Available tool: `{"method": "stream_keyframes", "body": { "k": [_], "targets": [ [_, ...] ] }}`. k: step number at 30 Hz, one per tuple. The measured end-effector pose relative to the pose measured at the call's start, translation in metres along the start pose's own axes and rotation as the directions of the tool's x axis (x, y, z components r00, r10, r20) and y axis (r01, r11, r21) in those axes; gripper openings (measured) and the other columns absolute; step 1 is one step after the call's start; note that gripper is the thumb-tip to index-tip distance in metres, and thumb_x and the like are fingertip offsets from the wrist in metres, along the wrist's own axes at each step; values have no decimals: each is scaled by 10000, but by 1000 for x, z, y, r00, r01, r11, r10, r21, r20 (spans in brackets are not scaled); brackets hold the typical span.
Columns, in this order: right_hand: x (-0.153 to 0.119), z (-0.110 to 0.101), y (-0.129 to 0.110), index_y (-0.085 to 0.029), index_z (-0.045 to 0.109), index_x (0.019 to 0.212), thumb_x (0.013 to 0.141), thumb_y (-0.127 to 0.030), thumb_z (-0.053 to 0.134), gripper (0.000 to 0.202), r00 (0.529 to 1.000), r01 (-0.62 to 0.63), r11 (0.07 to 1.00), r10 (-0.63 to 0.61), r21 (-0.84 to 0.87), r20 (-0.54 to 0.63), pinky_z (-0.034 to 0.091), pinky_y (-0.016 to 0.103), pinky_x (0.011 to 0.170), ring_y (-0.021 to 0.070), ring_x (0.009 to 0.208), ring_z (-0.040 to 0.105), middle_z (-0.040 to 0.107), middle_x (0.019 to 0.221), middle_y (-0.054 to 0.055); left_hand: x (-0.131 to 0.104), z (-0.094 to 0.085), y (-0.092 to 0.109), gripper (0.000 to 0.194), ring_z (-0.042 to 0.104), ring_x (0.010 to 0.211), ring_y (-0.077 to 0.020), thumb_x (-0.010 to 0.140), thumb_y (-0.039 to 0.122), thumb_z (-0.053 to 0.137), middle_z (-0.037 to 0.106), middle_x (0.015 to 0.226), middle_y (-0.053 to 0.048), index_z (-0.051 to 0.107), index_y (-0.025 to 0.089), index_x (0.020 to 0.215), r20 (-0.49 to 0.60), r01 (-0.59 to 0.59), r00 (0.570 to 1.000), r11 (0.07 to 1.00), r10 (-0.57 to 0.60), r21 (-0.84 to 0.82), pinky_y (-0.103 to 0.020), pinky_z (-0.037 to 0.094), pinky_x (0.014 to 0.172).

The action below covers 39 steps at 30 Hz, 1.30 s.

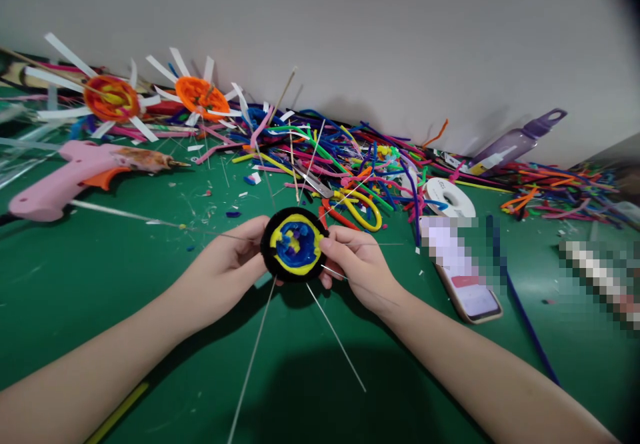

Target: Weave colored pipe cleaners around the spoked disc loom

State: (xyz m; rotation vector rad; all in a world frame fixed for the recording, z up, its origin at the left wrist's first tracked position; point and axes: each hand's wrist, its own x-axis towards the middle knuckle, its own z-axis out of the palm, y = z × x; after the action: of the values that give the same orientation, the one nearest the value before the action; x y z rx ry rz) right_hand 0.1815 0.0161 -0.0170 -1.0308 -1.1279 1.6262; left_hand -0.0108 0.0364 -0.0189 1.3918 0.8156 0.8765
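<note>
Between my hands, above the green table, is a round pipe-cleaner disc (pixel 295 245) with a black outer ring, a yellow ring and a blue middle. Several thin, pale wires or sticks stretch outward around it. My left hand (pixel 240 257) grips the disc's left edge, its fingertips partly hidden behind. At the right edge my right hand (pixel 355 257) pinches the rim, with the thumb on the front. Just beyond the disc lie yellow-handled scissors (pixel 361 211) among loose pipe cleaners (pixel 350 157).
A pink glue gun (pixel 65 177) lies at left. Behind it stand two orange discs (pixel 111 97) (pixel 202 97) with white strips. To the right are a phone (pixel 463 271), a white spool (pixel 450 199) and a purple bottle (pixel 515 139). A wall (pixel 340 31) rises behind the green table (pixel 150 257).
</note>
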Motion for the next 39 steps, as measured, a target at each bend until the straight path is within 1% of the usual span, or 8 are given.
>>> {"method": "stream_keyframes", "body": {
  "k": [4, 9, 14, 19, 27, 29, 34, 39],
  "targets": [
    [0, 1, -2, -200, 436, 583, 803, -429, 687, 405, 1000, 3, 1000, -3, 9, 1, 351, 196, 429, 61, 396, 500, 451, 449, -88, -2, 1, 0, 49, 634, 664, -104, 860, 218, 579, 649, 778, 2, 603, 180, 879, 5, -16, 1000, 1000, 16, 17, -196, 550, 589],
    [0, 1, 0, -197, 459, 594, 812, -410, 683, 378, 1000, 4, 1000, -4, 11, 5, 352, 197, 429, 59, 393, 492, 466, 450, -88, -4, 0, 0, 166, 665, 812, -122, 846, 216, 609, 698, 915, -35, 609, 161, 1003, -23, -36, 999, 997, 37, 66, -198, 557, 690],
    [0, 1, 1, -195, 457, 587, 813, -393, 686, 378, 1000, 4, 999, -5, 34, 9, 379, 200, 439, 48, 380, 463, 471, 454, -91, -1, 3, 3, 132, 640, 691, -102, 874, 234, 564, 661, 837, -14, 594, 158, 977, 25, -14, 1000, 999, 13, 30, -194, 554, 599],
    [-1, 0, 1, -195, 466, 604, 818, -410, 677, 370, 1000, 2, 1000, -2, 16, 1, 382, 203, 446, 51, 384, 470, 468, 453, -92, -1, 2, 2, 79, 630, 668, -95, 854, 214, 581, 614, 780, 10, 566, 170, 917, 4, -19, 1000, 1000, 19, 17, -188, 552, 595],
    [-1, 0, 0, -199, 448, 591, 828, -429, 660, 393, 1000, 5, 1000, -5, -25, -2, 363, 206, 456, 58, 389, 476, 442, 431, -95, 0, 0, 1, 68, 630, 567, -85, 830, 196, 592, 617, 682, 35, 525, 186, 827, -3, 44, 999, 999, -44, -25, -178, 532, 549],
    [-1, -1, 0, -198, 455, 597, 842, -406, 653, 377, 1000, 10, 1000, -10, -18, 6, 370, 206, 459, 55, 387, 469, 449, 437, -95, 1, 0, 1, 70, 623, 579, -83, 812, 186, 612, 638, 703, 30, 553, 185, 850, -9, 49, 999, 998, -49, -38, -173, 534, 545],
    [-1, -2, 2, -196, 461, 607, 859, -374, 643, 358, 1000, 17, 1000, -17, -11, 16, 373, 201, 458, 50, 393, 465, 471, 456, -91, 1, -2, -4, 196, 623, 635, -101, 804, 181, 612, 667, 764, 17, 608, 194, 999, -22, 39, 999, 999, -40, -37, -197, 554, 566],
    [-1, -1, 1, -196, 452, 592, 825, -412, 672, 386, 1000, 1, 1000, -1, -15, 0, 363, 202, 446, 52, 394, 477, 484, 463, -86, -1, -1, -1, 42, 614, 636, -100, 844, 233, 587, 632, 723, 15, 575, 195, 829, -20, 15, 1000, 1000, -15, -8, -201, 546, 587]
  ]
}}
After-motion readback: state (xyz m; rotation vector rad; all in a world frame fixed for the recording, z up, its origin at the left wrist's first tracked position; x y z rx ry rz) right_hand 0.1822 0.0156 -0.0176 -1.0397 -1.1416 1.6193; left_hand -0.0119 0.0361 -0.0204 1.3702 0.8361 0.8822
